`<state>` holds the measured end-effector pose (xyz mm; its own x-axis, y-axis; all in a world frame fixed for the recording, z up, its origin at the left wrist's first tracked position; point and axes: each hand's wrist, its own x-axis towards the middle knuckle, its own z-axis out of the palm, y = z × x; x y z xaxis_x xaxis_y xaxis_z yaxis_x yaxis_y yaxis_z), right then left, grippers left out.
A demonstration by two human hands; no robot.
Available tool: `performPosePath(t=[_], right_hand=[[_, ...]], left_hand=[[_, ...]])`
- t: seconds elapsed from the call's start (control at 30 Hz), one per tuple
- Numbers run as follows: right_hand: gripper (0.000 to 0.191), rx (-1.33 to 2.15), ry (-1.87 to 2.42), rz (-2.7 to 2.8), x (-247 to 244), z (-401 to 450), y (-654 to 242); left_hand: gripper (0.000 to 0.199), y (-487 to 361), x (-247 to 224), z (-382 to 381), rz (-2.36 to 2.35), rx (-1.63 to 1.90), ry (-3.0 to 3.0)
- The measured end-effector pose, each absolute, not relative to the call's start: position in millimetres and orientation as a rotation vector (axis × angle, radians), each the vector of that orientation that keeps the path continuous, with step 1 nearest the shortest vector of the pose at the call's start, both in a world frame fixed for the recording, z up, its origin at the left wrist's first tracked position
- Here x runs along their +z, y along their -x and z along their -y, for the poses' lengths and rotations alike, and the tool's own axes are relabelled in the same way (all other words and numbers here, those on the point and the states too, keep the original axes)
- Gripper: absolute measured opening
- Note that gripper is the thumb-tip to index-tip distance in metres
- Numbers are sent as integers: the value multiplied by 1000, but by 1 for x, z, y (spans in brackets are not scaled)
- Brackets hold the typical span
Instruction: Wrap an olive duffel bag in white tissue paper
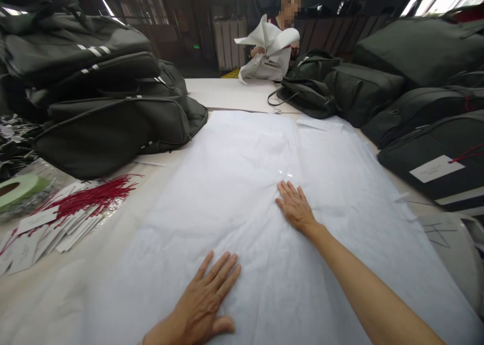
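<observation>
A large white sheet point(227, 183), thin and slightly wrinkled, lies spread over the table in front of me. My left hand point(207, 299) rests flat on its near part, fingers apart and thumb out to the side. Farther forward and to the right, my right hand point(295, 206) also presses flat on the sheet, with its fingers stretched out. Just beyond those fingertips is a small shiny patch, perhaps clear tape point(285, 174). Neither hand grips anything.
Dark bags are piled at the left point(124, 128) and right point(378, 93). White tags point(75, 229) with red strings point(98, 193) and a green tape roll point(22, 191) lie at left. A white tag point(436, 168) hangs at right. Across the table a person holds a white bundle point(264, 57).
</observation>
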<state>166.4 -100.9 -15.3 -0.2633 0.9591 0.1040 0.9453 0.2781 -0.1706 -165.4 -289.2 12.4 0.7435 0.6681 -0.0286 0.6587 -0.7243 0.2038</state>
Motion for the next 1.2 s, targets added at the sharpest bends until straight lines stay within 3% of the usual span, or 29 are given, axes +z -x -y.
performPosePath(t=[0.17, 0.27, 0.37, 0.5, 0.73, 1.0, 1.2], right_hand=[[59, 123, 1834, 2239, 0, 102, -166], [58, 49, 1759, 2135, 20, 153, -169], [55, -90, 1618, 2194, 28, 242, -165], [62, -304, 1534, 2415, 2, 340, -145], [64, -480, 1512, 2405, -21, 356, -123], [67, -394, 1491, 2357, -26, 354, -124], [67, -370, 1534, 2298, -24, 360, -128]], left_hand=[[97, 158, 16, 292, -1100, 102, -2738], [95, 165, 19, 298, -1071, 137, -2670], [77, 173, 18, 304, -1014, 180, -2573], [52, 171, 20, 306, -1034, 222, -2474], [15, 155, 33, 305, -1153, 309, -2496], [19, 124, 41, 323, -1196, 504, -2513], [25, 109, 37, 337, -1238, 409, -2509]])
